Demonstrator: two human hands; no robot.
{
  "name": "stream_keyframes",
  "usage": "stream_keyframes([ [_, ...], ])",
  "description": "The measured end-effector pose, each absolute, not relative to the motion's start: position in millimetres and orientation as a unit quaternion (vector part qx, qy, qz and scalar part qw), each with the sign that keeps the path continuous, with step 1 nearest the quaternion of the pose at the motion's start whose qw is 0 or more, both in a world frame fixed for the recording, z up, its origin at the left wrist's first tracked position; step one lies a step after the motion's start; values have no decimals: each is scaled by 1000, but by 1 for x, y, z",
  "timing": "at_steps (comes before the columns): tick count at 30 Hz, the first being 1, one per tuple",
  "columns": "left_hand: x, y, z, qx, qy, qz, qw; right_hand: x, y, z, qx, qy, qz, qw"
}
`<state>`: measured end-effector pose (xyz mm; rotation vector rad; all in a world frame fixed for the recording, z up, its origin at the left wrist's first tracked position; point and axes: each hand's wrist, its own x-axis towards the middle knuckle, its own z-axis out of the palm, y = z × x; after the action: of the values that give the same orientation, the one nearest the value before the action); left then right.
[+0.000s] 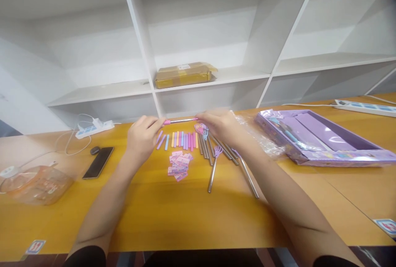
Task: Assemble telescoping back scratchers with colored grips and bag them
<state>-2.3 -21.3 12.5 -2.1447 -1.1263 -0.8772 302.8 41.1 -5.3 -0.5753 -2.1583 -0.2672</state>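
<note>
Level above the table, a back scratcher (182, 121) with a thin metal rod spans my two hands. My left hand (142, 137) is closed around its pink grip end. My right hand (220, 126) pinches the other end, where a bit of pink shows and the rest is hidden. Below lies a row of pastel grip sleeves (185, 140) in pink, purple, blue and yellow. Nearer me is a loose pile of pink printed cards (179, 165). Several metal back scratchers with hand-shaped heads lie under and beside my right arm, one purple-headed scratcher (213, 172) apart from the bunch.
At the right sits a purple open box (328, 159) with packaged items, beside crumpled clear plastic (262, 137). Leftward are a phone (98, 163), an orange translucent container (40, 184) and a power strip (95, 128). A taped parcel (185, 75) rests on the white shelf (241, 76) behind.
</note>
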Motion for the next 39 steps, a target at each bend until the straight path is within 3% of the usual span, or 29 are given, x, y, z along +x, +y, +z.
stream_keyframes([
  [28, 19, -23, 0, -790, -423, -369, 245, 293, 2, 12, -283, -880, -211, 318],
  [34, 21, -34, 6, -777, -434, -352, 290, 291, 1, 9, -266, -881, -195, 340],
  [39, 11, -37, 19, -811, -399, -351, 246, 295, -1, 13, -227, -882, -158, 382],
])
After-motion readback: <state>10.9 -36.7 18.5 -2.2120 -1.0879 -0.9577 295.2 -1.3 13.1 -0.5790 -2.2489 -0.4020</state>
